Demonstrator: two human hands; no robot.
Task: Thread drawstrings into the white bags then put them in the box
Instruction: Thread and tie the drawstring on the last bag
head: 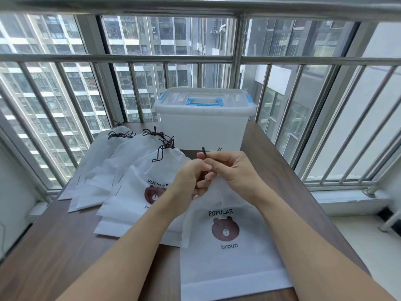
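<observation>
Here, the left hand (191, 179) and right hand (232, 170) each pinch a dark drawstring (204, 151) above the mouth of a white bag (234, 263) lying on the bench (65, 246), near the closed box (204, 124).

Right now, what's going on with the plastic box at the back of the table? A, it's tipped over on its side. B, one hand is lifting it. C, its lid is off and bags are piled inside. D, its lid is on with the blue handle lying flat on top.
D: the box stands upright with its lid on and the blue handle flat on top; both hands are at the dark drawstring nearer the camera.
</observation>
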